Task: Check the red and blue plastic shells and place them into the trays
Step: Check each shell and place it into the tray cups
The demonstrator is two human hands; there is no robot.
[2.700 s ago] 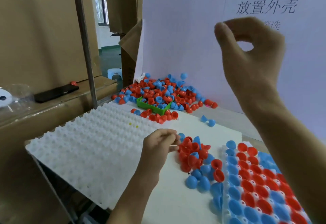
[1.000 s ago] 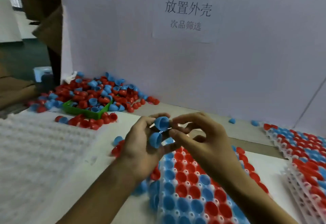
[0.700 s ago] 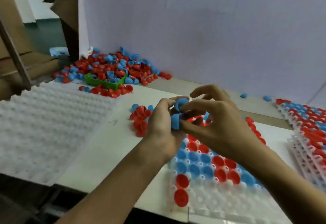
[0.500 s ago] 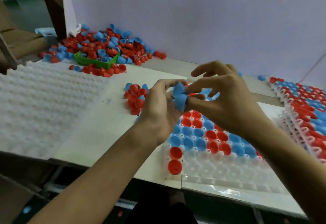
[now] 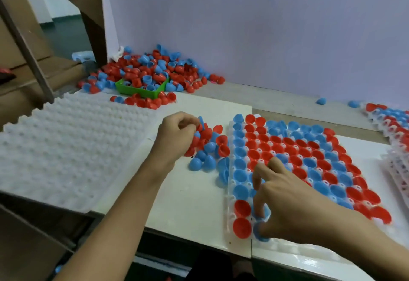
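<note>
A clear tray [image 5: 228, 227] in front of me holds red and blue plastic shells in diagonal bands. My right hand [image 5: 287, 203] is low over its near rows, fingertips pinched on a blue shell [image 5: 262, 235] sitting in a pocket beside two red shells [image 5: 242, 227]. A second blue shell [image 5: 265, 211] shows under its fingers. My left hand [image 5: 177, 134] rests on the small loose pile of shells [image 5: 210, 148] left of the tray. Its fingers are curled around a blue shell [image 5: 201, 121] and red ones.
A stack of empty white trays [image 5: 66, 148] fills the left. A large heap of shells [image 5: 155, 68] and a green bin [image 5: 141, 90] lie at the back against the white wall. Filled trays [image 5: 394, 125] stand at the right. Two loose blue shells [image 5: 321, 101] lie behind.
Both hands held blue shells together above the tray. Now they are apart: the right has dropped to the tray's near rows with the blue shells, and the left has gone to the small pile.
</note>
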